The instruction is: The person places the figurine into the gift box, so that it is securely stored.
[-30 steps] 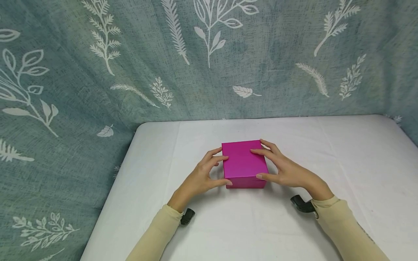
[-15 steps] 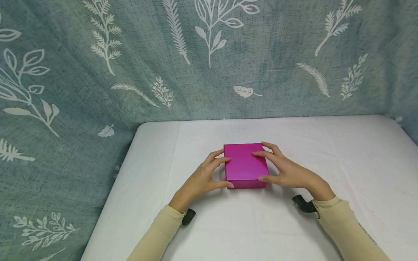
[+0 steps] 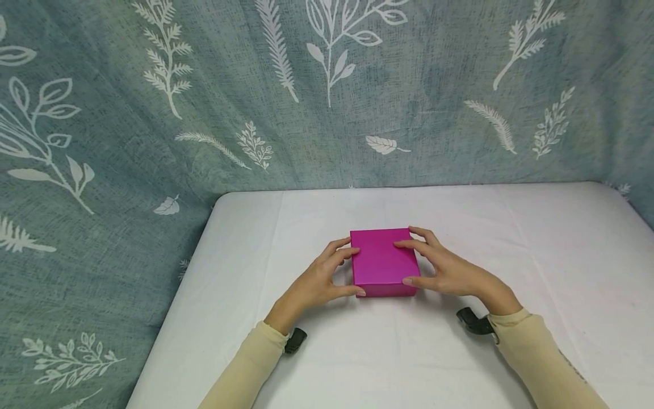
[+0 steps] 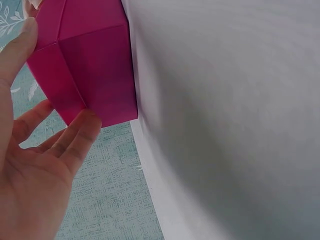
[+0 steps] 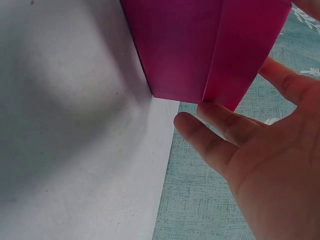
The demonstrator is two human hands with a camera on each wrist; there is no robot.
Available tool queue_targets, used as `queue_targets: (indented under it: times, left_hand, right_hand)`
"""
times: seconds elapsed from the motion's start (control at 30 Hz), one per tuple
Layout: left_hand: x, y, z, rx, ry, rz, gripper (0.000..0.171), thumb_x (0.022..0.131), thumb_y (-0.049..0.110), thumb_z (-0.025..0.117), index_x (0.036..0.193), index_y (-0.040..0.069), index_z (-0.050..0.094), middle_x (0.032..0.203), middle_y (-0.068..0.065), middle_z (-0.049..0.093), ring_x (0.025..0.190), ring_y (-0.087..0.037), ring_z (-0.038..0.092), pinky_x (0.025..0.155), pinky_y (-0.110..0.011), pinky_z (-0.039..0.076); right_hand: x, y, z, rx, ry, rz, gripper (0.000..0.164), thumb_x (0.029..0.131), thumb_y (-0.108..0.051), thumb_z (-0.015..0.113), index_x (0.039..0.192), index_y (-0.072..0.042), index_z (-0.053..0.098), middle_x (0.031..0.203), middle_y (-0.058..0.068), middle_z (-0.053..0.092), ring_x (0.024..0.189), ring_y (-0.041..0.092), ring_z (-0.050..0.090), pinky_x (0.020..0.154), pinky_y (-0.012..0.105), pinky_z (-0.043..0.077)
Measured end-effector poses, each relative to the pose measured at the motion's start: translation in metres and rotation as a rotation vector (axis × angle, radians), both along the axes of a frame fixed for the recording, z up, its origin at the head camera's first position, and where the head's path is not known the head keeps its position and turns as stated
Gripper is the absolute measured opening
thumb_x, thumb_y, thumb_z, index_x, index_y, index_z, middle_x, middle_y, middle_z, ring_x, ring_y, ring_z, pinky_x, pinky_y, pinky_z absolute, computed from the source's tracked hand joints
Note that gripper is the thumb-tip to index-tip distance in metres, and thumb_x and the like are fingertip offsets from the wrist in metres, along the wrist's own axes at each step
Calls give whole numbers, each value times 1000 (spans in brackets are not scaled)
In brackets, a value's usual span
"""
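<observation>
A glossy magenta box (image 3: 386, 290) stands on the white table, its lid (image 3: 380, 261) covering the top. In the left wrist view, a seam runs along the side between the lid (image 4: 55, 75) and the lower box (image 4: 102, 70). My left hand (image 3: 319, 278) holds the lid's left side, with the thumb at the near corner and fingers at the far one. On the opposite side my right hand (image 3: 449, 270) grips likewise, its index finger lying on the top. In the right wrist view, fingertips (image 5: 212, 110) meet the lid's lower edge. The inside is hidden.
A white cloth (image 3: 409, 363) covers the table, which ends at a back edge close to a teal leaf-patterned curtain (image 3: 306, 136). Black wrist cameras (image 3: 294, 340) sit below both hands near the sleeves.
The lid has sunk lower over the box, so less of the front side shows beneath it. Both hands came down slightly with it, keeping the same hold.
</observation>
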State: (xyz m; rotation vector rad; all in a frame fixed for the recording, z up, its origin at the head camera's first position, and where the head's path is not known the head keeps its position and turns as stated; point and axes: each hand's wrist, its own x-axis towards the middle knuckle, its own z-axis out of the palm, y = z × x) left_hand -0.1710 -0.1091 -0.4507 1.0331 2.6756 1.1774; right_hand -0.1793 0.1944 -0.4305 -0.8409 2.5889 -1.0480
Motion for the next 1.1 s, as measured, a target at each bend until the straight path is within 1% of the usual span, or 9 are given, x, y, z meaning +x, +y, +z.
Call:
queue_targets:
  times: [0.23, 0.4, 0.6, 0.7, 0.83, 1.03, 1.1]
  left_hand:
    - [1, 0, 0, -32, -14, 10, 81, 80, 33, 81, 146, 7, 42, 157, -8, 29, 125, -28, 55, 104, -34, 48]
    - [1, 1, 0, -46, -7, 7, 80, 83, 32, 79, 147, 6, 41, 158, -7, 26, 129, -27, 54, 106, -33, 46]
    - [1, 0, 0, -74, -4, 10, 82, 83, 36, 78, 149, 7, 39, 160, -2, 24, 142, -21, 40, 112, -36, 40]
    - [0, 1, -1, -80, -7, 10, 83, 83, 36, 78, 150, 7, 38, 160, -2, 24, 143, -20, 37, 113, -36, 39]
    - [-1, 1, -1, -77, -10, 10, 83, 84, 36, 78, 150, 7, 37, 160, -2, 24, 141, -21, 40, 112, -36, 40]
    - [-1, 0, -2, -59, -24, 4, 85, 83, 36, 78, 151, 8, 35, 160, -2, 24, 134, -24, 49, 108, -33, 44]
    - [-1, 0, -2, -47, -21, 0, 86, 83, 35, 78, 151, 8, 34, 160, -2, 24, 131, -25, 51, 107, -33, 45]
  right_hand:
    - [-1, 0, -3, -3, -4, 2, 68, 89, -39, 72, 146, -21, 41, 158, 19, 13, 141, 46, 27, 104, 70, 34]
    - [-3, -1, -6, -12, -6, -7, 72, 89, -40, 71, 149, -19, 37, 158, 17, 13, 140, 45, 28, 105, 68, 35]
    - [-5, 0, -9, -38, -12, -1, 81, 88, -37, 72, 154, -16, 30, 158, 16, 11, 141, 44, 26, 106, 67, 33]
    - [-6, 1, -10, -48, -16, 1, 83, 88, -36, 73, 155, -15, 27, 158, 15, 11, 142, 43, 25, 107, 67, 32]
    - [-6, 0, -11, -53, -18, 2, 84, 88, -35, 73, 155, -15, 26, 158, 15, 10, 142, 43, 24, 107, 67, 32]
    - [-5, 0, -10, -52, -23, 6, 86, 88, -36, 73, 156, -15, 24, 158, 14, 10, 141, 42, 26, 108, 65, 33]
    - [-5, 1, -10, -56, -12, 9, 87, 88, -35, 73, 156, -14, 23, 157, 14, 11, 141, 40, 28, 107, 65, 35]
